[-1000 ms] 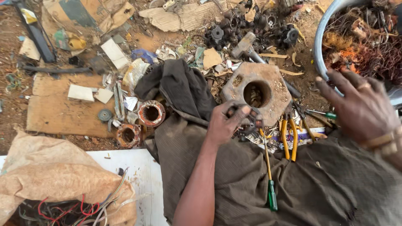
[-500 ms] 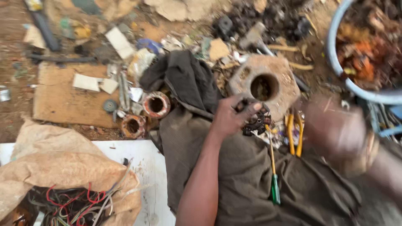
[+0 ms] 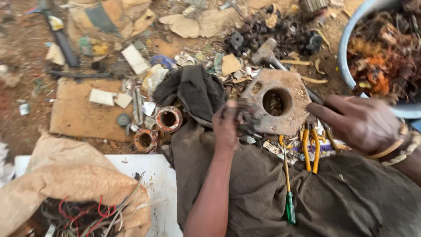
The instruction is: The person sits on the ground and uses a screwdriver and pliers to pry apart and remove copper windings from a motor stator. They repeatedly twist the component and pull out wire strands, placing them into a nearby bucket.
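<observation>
Bare arms, bangles on right wrist [image 3: 401, 145]

A rusty, rough metal block [image 3: 280, 102] with a round hole lies by matt, creased dark cloth [image 3: 307, 197], yellow glossy plastic plier handles [image 3: 310, 149], a green plastic screwdriver handle [image 3: 290, 213], coarse brown sacking [image 3: 57, 180] and a dull wooden board [image 3: 83, 116] on the dirt ground [image 3: 26, 57].

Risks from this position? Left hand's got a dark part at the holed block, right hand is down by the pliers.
1. The left hand grips a dark metal part bare-handed beside the rusty holed block; cuts or pinching seem possible.
2. The right hand hovers over the yellow-handled pliers; fingers could snag on them.
3. The green-handled screwdriver lies loose on the cloth over the lap and might slide off.
</observation>
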